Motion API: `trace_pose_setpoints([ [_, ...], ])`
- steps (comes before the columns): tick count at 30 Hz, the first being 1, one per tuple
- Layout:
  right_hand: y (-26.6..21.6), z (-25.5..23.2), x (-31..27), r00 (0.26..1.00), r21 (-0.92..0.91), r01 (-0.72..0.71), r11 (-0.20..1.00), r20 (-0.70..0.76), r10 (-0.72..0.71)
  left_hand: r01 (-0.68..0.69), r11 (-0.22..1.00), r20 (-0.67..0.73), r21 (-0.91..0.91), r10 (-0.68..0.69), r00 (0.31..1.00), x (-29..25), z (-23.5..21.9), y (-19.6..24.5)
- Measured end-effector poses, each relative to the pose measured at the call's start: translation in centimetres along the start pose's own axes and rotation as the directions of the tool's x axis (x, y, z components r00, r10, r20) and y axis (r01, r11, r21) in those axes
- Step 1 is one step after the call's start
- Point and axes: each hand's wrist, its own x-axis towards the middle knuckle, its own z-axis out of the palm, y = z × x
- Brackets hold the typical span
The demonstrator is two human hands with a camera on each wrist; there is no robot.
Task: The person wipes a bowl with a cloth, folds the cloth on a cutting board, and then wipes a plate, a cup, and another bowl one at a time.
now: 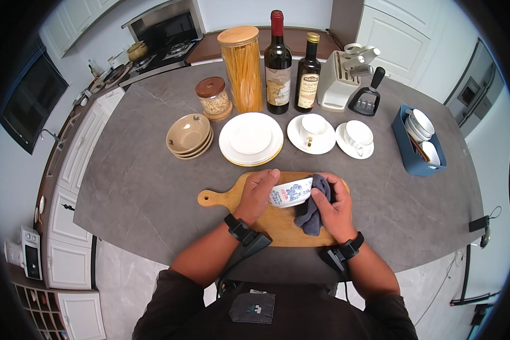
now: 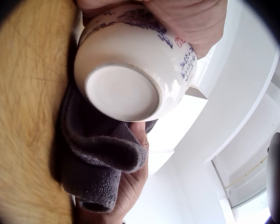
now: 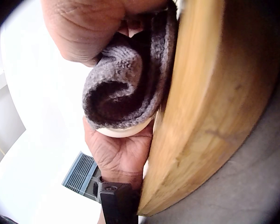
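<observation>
Over the wooden cutting board (image 1: 280, 231), my left hand (image 1: 256, 197) grips a white bowl (image 1: 289, 194) with blue patterns and red marks. The bowl is tipped on its side; its round foot faces the camera in the left wrist view. My right hand (image 1: 337, 211) holds a dark grey cloth (image 1: 308, 220) against the bowl's right side, thumb on the near side. Part of the cloth hangs down in folds close to the board. In the right wrist view the rolled cloth (image 3: 109, 95) hides most of the bowl, leaving a pale strip of rim below it.
Beyond the board stand stacked brown bowls (image 1: 188, 135), white plates (image 1: 250, 136) and two cups on saucers (image 1: 311, 135). Behind them are a pasta jar (image 1: 242, 73), a wine bottle (image 1: 277, 68), a dark bottle (image 1: 308, 76) and a knife block (image 1: 335, 82). A blue bin (image 1: 416, 150) sits right.
</observation>
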Motion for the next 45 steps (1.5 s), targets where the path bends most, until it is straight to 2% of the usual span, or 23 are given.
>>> trace_pose_setpoints([
  [2,-0.3,0.0,0.1,1.0,0.013,0.004,1.0,-0.021,-0.004,0.001,1.0,-0.001,0.004,-0.001,1.0,0.0,0.0,0.0],
  [4,-0.8,-0.2,0.4,0.956,-0.264,0.282,0.922,-0.006,-0.294,-0.001,1.0,-0.01,0.024,0.002,1.0,-0.1,0.4,0.6],
  [5,-1.4,-0.2,0.4,0.956,-0.263,0.283,0.922,-0.003,-0.294,-0.002,1.0,-0.013,0.023,0.002,1.0,-0.1,0.4,0.5],
  [8,-2.3,-0.1,-0.1,0.894,-0.373,0.443,0.815,0.113,-0.433,-0.011,1.0,-0.019,0.027,0.011,1.0,-0.1,0.3,0.3],
  [11,-2.2,0.1,-0.1,0.882,-0.387,0.466,0.796,0.133,-0.452,-0.003,0.999,-0.018,0.035,0.004,1.0,-0.1,0.3,0.3],
  [14,-2.1,0.1,-0.1,0.917,-0.342,0.396,0.852,0.098,-0.387,-0.026,0.998,-0.044,0.053,0.028,0.999,-0.2,0.7,1.0],
  [16,-1.7,0.0,0.1,0.926,-0.324,0.375,0.869,0.1,-0.363,-0.085,0.974,-0.094,0.209,0.106,0.99,-0.1,1.0,1.8],
  [19,-1.2,0.0,0.1,0.943,-0.291,0.333,0.897,0.105,-0.316,-0.12,0.954,-0.12,0.274,0.158,0.98,-0.2,1.0,2.3],
  [27,-1.3,0.2,0.0,0.956,-0.279,0.292,0.915,0.107,-0.273,-0.156,0.933,-0.113,0.324,0.201,0.973,-0.3,1.0,2.9],
  [35,-1.4,0.3,0.0,0.949,-0.286,0.315,0.905,0.107,-0.297,-0.154,0.942,-0.059,0.3,0.179,0.982,-0.3,0.8,2.9],
  [45,-1.4,0.3,-0.1,0.948,-0.274,0.317,0.908,0.107,-0.299,-0.217,0.923,-0.035,0.319,0.24,0.97,0.0,0.2,1.8],
])
